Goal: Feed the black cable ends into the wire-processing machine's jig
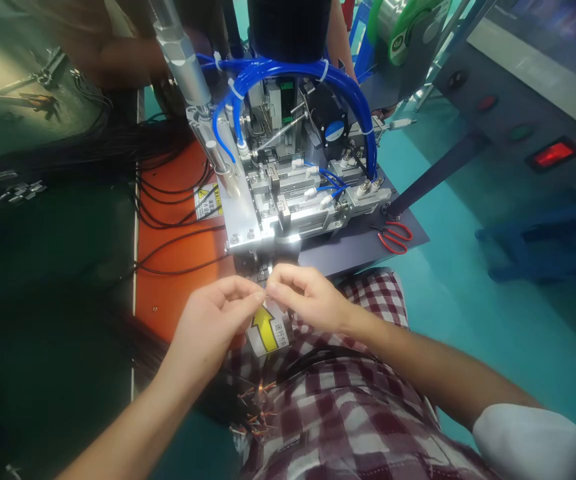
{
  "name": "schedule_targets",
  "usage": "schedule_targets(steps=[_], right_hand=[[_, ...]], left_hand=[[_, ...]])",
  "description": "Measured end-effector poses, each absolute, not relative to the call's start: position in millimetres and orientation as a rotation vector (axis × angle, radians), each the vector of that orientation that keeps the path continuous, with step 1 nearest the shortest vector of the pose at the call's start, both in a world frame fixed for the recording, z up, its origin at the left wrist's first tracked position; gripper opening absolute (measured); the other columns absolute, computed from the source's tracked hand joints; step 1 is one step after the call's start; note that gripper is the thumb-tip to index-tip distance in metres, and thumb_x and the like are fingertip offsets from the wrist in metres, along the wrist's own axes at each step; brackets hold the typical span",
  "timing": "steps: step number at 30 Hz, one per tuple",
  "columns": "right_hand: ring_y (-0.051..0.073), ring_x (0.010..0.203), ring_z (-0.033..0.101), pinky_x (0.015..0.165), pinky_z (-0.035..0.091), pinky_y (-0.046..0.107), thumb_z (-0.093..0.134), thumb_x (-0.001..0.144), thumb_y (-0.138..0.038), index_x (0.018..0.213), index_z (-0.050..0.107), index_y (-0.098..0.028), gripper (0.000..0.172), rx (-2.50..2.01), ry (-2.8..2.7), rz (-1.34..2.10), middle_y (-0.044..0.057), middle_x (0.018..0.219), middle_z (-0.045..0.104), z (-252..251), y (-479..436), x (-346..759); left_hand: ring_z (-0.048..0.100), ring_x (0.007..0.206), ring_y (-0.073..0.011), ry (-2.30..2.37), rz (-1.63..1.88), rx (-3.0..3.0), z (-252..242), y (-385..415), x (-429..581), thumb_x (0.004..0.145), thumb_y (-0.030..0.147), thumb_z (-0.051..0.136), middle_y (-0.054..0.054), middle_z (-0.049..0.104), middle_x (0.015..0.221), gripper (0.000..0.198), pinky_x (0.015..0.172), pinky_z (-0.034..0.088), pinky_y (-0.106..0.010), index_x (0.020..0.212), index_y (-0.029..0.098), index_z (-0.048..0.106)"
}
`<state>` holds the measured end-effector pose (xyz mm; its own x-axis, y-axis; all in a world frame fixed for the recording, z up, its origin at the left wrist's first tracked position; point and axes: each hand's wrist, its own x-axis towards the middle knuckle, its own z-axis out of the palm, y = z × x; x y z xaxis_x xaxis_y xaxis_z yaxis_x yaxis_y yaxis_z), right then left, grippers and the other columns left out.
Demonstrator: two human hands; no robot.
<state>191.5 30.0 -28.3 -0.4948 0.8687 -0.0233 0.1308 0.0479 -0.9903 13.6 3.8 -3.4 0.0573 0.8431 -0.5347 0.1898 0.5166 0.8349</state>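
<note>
Just in front of the machine's near edge, my left hand (213,317) and my right hand (313,299) meet with fingertips almost touching. Each pinches thumb against index finger. Whatever sits between the fingertips is too small to make out. Below them is a white label (274,335) with a yellow arrow. Beyond the fingers stands a metal pneumatic machine (318,217) with blue air hoses (288,69). Cable ends with bare copper strands (258,407) lie at my lap, against a checked apron (338,413).
Red-handled cutters (394,237) lie on the machine's dark base at right. Black cables (178,257) cross the orange surface (163,293) at left. A control box with a lit red switch (554,155) stands right. Behind the machine, part of another person's arm (337,40) shows.
</note>
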Motion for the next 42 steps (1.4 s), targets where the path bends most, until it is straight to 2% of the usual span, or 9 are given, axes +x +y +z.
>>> schedule_targets(steps=[4, 7, 10, 14, 22, 28, 34, 38, 42], right_hand=[[0.011, 0.06, 0.042, 0.061, 0.03, 0.025, 0.041, 0.1, -0.032, 0.075, 0.048, -0.02, 0.029, -1.111, -1.957, 1.338, -0.004, 0.066, 0.049, -17.4, 39.6, 199.7], [0.011, 0.058, 0.038, 0.059, 0.024, 0.026, 0.045, 0.099, -0.033, 0.075, 0.045, -0.021, 0.028, -1.116, -2.154, 1.196, -0.004, 0.066, 0.047, -8.9, 46.5, 200.5], [0.011, 0.057, 0.035, 0.058, 0.022, 0.026, 0.047, 0.096, -0.025, 0.071, 0.04, -0.021, 0.026, -0.984, -2.256, 1.155, -0.004, 0.065, 0.044, -6.2, 50.5, 197.7], [0.01, 0.058, 0.036, 0.058, 0.026, 0.025, 0.047, 0.092, -0.018, 0.069, 0.04, -0.021, 0.024, -0.842, -2.162, 1.14, -0.004, 0.064, 0.043, -13.9, 48.0, 195.5], [0.011, 0.063, 0.05, 0.063, 0.037, 0.024, 0.042, 0.099, -0.029, 0.077, 0.052, -0.018, 0.026, -1.036, -1.95, 1.355, -0.002, 0.068, 0.058, -21.6, 43.3, 203.9], [0.009, 0.058, 0.045, 0.057, 0.034, 0.023, 0.053, 0.094, -0.027, 0.082, 0.054, -0.018, 0.016, -0.901, -2.122, 1.258, -0.004, 0.068, 0.055, -11.6, 46.7, 204.3], [0.008, 0.054, 0.046, 0.05, 0.037, 0.019, 0.061, 0.088, -0.022, 0.085, 0.058, -0.016, 0.007, -0.885, -1.809, 1.528, -0.005, 0.064, 0.054, -17.9, 40.2, 202.0], [0.007, 0.052, 0.046, 0.047, 0.036, 0.019, 0.064, 0.084, -0.021, 0.081, 0.061, -0.015, 0.007, -0.968, -1.562, 1.556, -0.004, 0.062, 0.055, -25.8, 29.7, 194.6], [0.005, 0.048, 0.045, 0.044, 0.036, 0.018, 0.067, 0.081, -0.023, 0.079, 0.062, -0.016, 0.009, -0.989, -1.292, 1.663, -0.003, 0.066, 0.061, -29.4, 22.3, 185.2]], left_hand=[[0.027, 0.04, -0.0052, 1.419, 0.625, 0.871, -3.8, 7.4, 13.3, 0.072, 0.048, 0.075, 0.01, 0.032, 0.046, 0.032, 0.04, 0.024, -0.018, 0.071, 0.018, 0.063], [0.031, 0.041, -0.0057, 1.4, 0.609, 0.911, -3.6, 7.1, 12.4, 0.072, 0.048, 0.075, 0.009, 0.036, 0.048, 0.033, 0.04, 0.026, -0.019, 0.071, 0.018, 0.062], [0.035, 0.042, -0.0065, 1.39, 0.593, 0.967, -4.5, 6.1, 10.5, 0.073, 0.048, 0.075, 0.007, 0.041, 0.05, 0.032, 0.041, 0.027, -0.019, 0.073, 0.018, 0.063], [0.034, 0.042, -0.0061, 1.405, 0.615, 0.95, -4.1, 6.0, 10.1, 0.073, 0.049, 0.075, 0.008, 0.04, 0.049, 0.033, 0.041, 0.03, -0.019, 0.074, 0.018, 0.064], [0.029, 0.042, -0.0049, 1.432, 0.638, 0.863, -1.0, 7.0, 12.4, 0.069, 0.048, 0.077, 0.009, 0.034, 0.047, 0.034, 0.04, 0.028, -0.018, 0.07, 0.017, 0.064], [0.027, 0.041, -0.0048, 1.43, 0.641, 0.843, -1.2, 8.4, 13.1, 0.067, 0.048, 0.078, 0.01, 0.032, 0.046, 0.033, 0.04, 0.028, -0.018, 0.07, 0.018, 0.065], [0.026, 0.042, -0.0045, 1.429, 0.649, 0.816, -0.4, 8.9, 14.4, 0.065, 0.048, 0.079, 0.01, 0.031, 0.045, 0.034, 0.04, 0.028, -0.018, 0.069, 0.017, 0.065], [0.023, 0.041, -0.0036, 1.407, 0.673, 0.806, -0.3, 8.3, 15.3, 0.065, 0.045, 0.079, 0.01, 0.03, 0.043, 0.032, 0.041, 0.023, -0.018, 0.069, 0.016, 0.066], [0.022, 0.041, -0.0042, 1.402, 0.683, 0.777, 1.0, 8.4, 14.6, 0.067, 0.045, 0.077, 0.01, 0.029, 0.042, 0.031, 0.042, 0.026, -0.02, 0.071, 0.016, 0.066]])
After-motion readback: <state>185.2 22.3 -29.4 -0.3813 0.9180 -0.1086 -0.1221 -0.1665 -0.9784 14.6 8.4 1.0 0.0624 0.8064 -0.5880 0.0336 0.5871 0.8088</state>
